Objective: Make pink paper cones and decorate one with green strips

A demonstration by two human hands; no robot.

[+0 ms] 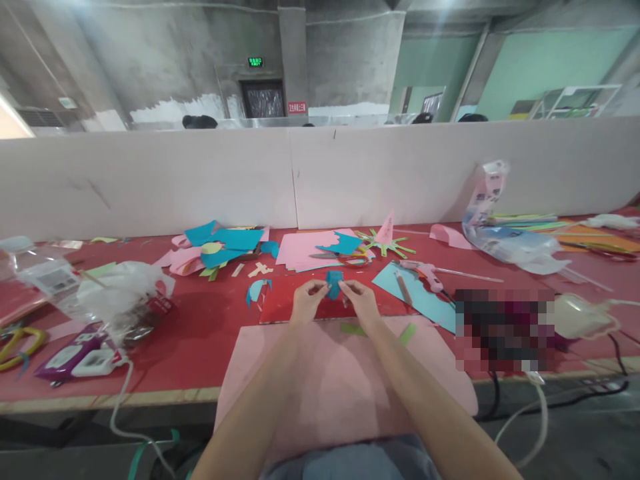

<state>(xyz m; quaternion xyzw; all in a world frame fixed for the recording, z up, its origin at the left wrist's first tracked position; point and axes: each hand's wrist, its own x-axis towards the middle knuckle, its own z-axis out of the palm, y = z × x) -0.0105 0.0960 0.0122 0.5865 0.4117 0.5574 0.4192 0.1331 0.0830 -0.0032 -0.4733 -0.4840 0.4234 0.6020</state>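
Both my hands meet over the middle of the red table (200,340), pinching one small piece of blue paper (334,283) between them. My left hand (307,301) grips its left edge with thumb and fingers closed. My right hand (358,298) pinches its right edge the same way. Beneath my hands lies a red sheet (280,308), and a large pink sheet (330,380) covers the table's near edge under my forearms. Small green strips (407,333) rest on the pink sheet.
Blue and pink paper scraps (220,247) lie at back left, scissors (345,257) on pink sheets behind my hands, a glue gun (425,272) on a blue sheet to the right. Plastic bags (115,293) and a power strip (80,357) sit left; a divider wall (300,173) stands behind.
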